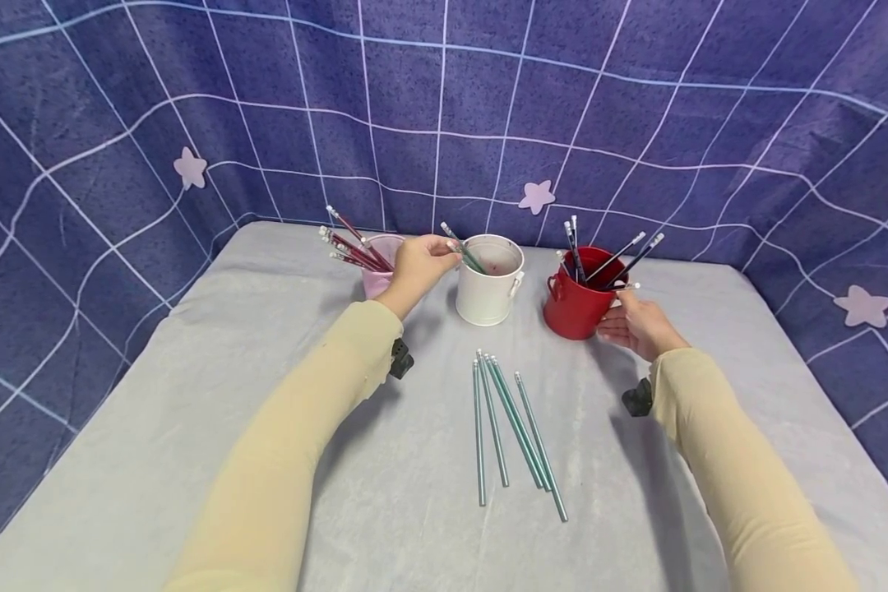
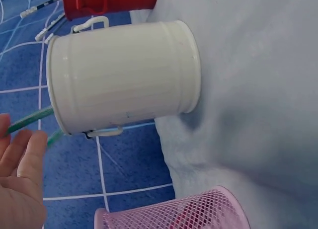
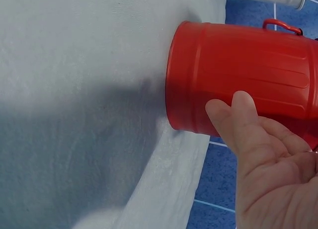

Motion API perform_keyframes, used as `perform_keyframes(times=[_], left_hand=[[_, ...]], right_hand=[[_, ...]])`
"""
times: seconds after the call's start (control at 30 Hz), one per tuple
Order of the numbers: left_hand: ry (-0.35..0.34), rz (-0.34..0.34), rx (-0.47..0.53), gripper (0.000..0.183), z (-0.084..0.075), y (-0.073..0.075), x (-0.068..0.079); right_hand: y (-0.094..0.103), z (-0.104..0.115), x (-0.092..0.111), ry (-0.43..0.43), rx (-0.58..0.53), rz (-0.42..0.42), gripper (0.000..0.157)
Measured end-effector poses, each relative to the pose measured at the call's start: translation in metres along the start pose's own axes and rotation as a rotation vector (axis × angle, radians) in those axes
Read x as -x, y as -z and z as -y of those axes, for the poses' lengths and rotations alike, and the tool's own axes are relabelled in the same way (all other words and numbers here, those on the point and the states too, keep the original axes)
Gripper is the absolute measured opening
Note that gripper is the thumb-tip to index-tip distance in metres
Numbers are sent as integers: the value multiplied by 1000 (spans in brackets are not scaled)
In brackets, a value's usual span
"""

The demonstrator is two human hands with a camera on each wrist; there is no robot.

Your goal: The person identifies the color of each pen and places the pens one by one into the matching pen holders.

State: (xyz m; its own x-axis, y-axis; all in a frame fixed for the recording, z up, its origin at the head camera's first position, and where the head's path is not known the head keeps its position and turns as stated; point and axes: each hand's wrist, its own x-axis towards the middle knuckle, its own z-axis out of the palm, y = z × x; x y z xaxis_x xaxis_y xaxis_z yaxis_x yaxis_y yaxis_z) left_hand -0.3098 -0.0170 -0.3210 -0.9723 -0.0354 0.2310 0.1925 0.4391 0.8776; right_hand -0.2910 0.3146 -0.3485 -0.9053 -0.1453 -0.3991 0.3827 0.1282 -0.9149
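In the head view my left hand (image 1: 423, 265) is at the rim of a white metal bucket (image 1: 486, 289), pinching a green pencil (image 1: 472, 257) that slants into it. A second green pencil end (image 1: 446, 228) leans out beside the fingers. My right hand (image 1: 640, 322) is at the right side of a red bucket (image 1: 573, 316), its thumb at the rim, where it pinches a dark pencil (image 1: 631, 286) by the eraser end. In the right wrist view the lower fingers (image 3: 244, 110) lie along the red bucket's side; the pinch itself is mostly out of frame. Several dark pencils (image 1: 577, 251) stand in the red bucket.
Several green pencils (image 1: 520, 427) lie on the grey cloth (image 1: 414, 493) in front of the buckets. A pink mesh cup (image 1: 376, 284) with several dark red pencils (image 1: 355, 247) stands at the left, behind my left forearm. A blue gridded curtain (image 1: 414, 99) encloses the back.
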Motion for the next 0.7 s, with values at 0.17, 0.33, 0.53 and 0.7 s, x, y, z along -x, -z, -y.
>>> perform_keyframes(times=[0.17,0.33,0.53,0.7], left_hand=[[19,5,8,20,6,-2,-2],[25,25,44,20,11,-1,-1],[76,72,69,22,11,1,2],[164,209,76,24,15,1,7]], right_hand=[[1,0,0,-5,-1,-12,61],[0,0,-1,9,-22,-3,57],[-1,0,-1,13,-38,9,53],[-1,0,-2,-9,0,-15,58]])
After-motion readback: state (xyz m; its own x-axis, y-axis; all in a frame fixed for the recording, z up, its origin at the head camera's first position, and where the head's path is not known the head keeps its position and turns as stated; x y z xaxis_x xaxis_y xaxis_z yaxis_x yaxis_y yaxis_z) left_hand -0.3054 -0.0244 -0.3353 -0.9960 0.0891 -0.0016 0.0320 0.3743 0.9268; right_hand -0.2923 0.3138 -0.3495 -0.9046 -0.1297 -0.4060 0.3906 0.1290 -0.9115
